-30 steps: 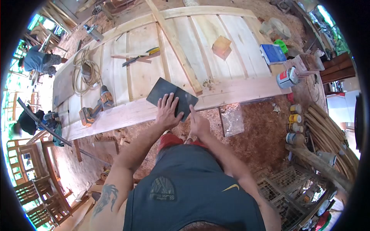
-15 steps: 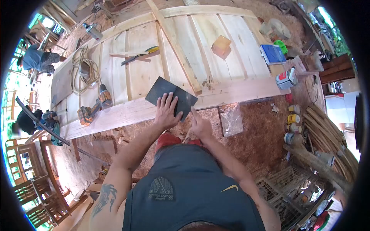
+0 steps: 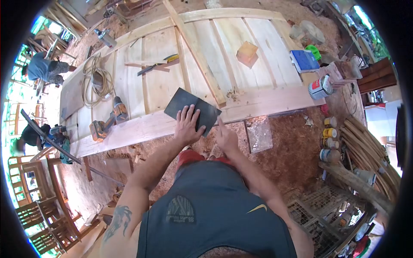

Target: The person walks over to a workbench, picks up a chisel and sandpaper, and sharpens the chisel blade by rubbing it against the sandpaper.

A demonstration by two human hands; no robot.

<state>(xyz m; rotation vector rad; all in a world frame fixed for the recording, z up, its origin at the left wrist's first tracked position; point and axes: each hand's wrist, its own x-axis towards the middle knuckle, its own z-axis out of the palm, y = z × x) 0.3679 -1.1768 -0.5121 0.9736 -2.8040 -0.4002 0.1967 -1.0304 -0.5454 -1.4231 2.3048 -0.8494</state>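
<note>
A dark rectangular sheet [image 3: 183, 101] lies slanted on the near edge of a large wooden panel [image 3: 150, 122], its lower corner past the edge. My left hand [image 3: 187, 124] rests on the sheet with fingers spread flat and the thumb toward the lower corner. Beside the sheet's right corner is my right hand [image 3: 226, 135], its index finger stretched up to the sheet's right edge and the other fingers curled. Whether those curled fingers hold anything is hidden. A long wooden strip [image 3: 198, 60] runs across the panel and ends just above the sheet.
On the panel's left lie a cordless drill [image 3: 109, 120] and a coiled hose [image 3: 97, 81]. A yellow-and-black tool [image 3: 158, 65], an orange square [image 3: 247, 53], a blue box [image 3: 304, 60] and a can [image 3: 320, 87] are farther off. Another person [image 3: 43, 69] bends at far left.
My right index finger has moved up along the sheet's right edge to near its right corner. My left hand stays flat on the sheet.
</note>
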